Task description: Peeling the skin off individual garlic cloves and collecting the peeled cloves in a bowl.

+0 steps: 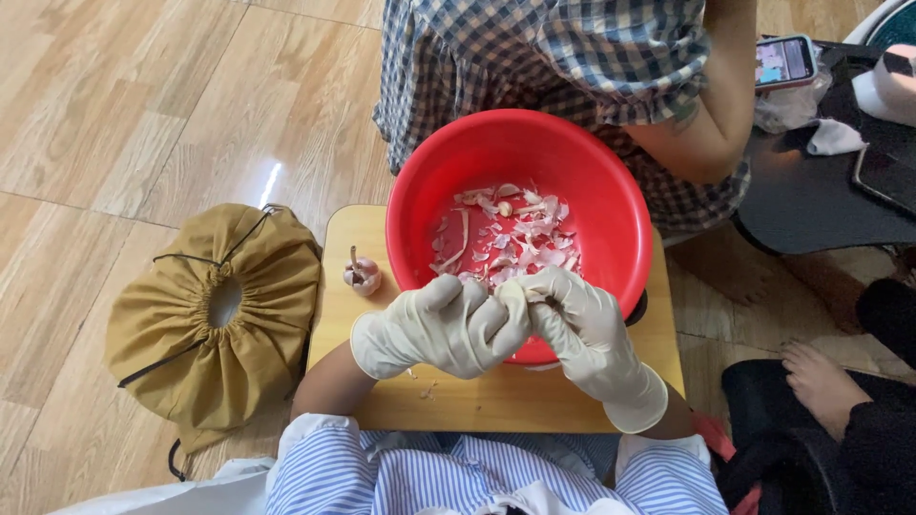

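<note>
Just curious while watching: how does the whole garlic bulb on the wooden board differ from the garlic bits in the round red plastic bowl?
The whole garlic bulb is intact with its stem and sits on the wooden board; the garlic bits are loose, thin, flat peels scattered inside the round red plastic bowl. Both are pale pinkish white.

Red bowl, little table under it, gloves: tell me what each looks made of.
Red bowl: probably plastic, smooth and glossy, with soft highlights along its wall. Small table: seemingly light wood or wood-look board, matte, with rounded corners. Gloves on the left hand and right hand: thin cream latex or similar rubber, wrinkling at the knuckles and rolled at the cuffs.
</note>
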